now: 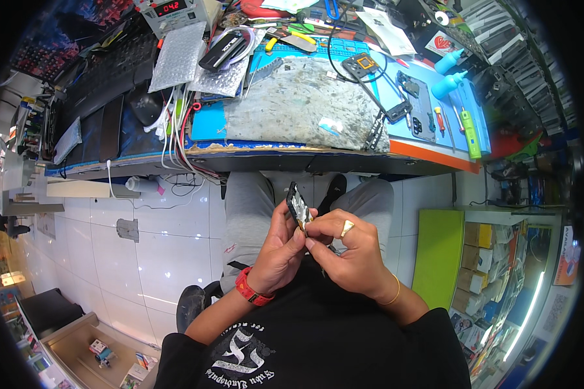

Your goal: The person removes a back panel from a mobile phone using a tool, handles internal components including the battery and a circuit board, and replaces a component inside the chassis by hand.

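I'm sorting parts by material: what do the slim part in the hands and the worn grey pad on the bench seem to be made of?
The slim part, held by the left hand and right hand, looks like a dark plastic or metal frame with a shiny silvery inner face; too small to be sure. The grey pad looks like matte rubber or silicone, stained and blotchy, with frayed edges.

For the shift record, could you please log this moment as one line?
left hand: holds small dark phone part | right hand: works its lower end | place: above lap, before cluttered blue workbench

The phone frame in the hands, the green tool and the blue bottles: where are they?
phone frame [298, 206], head view, its inner face.
green tool [470, 133], head view, mid-body.
blue bottles [449, 84], head view, nearer bottle's body.
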`<state>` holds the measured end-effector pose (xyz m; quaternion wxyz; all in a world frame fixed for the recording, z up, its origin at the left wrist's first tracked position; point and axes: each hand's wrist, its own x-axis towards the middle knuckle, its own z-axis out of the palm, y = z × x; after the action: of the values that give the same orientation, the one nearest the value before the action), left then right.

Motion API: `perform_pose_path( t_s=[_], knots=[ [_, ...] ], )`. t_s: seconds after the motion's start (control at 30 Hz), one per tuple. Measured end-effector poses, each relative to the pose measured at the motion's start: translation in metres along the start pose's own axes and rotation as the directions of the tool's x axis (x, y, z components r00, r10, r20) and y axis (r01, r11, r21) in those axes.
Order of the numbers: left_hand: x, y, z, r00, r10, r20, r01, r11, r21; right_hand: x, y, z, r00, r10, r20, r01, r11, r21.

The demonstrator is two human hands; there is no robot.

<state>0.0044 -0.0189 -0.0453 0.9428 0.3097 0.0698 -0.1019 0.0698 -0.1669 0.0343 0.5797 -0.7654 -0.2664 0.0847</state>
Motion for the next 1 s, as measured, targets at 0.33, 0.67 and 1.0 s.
perform_pose_path(
  t_s=[0.33, 0.67, 1.0],
  knots=[
    [-0.0003, -0.0016, -0.0023, 1.0, 0.001, -0.015, -0.001, 1.0, -0.021, 0.0009, 0.0042, -0.001, 0.999, -0.03, 0.015, 0.03, 0.999, -0.017],
    [0.0006, -0.0009, -0.0014, 1.0, 0.014, -0.017, -0.014, 0.999, -0.032, -0.0016, 0.0083, 0.0019, 0.999, -0.05, -0.012, 0.05, 0.999, -0.016],
    [-0.0023, -0.0058, -0.0059, 1.0, 0.006, 0.01, -0.007, 0.994, 0.11, -0.0018, 0.0098, 0.0024, 0.992, -0.123, -0.004, 0.122, 0.99, -0.073]
  ],
)
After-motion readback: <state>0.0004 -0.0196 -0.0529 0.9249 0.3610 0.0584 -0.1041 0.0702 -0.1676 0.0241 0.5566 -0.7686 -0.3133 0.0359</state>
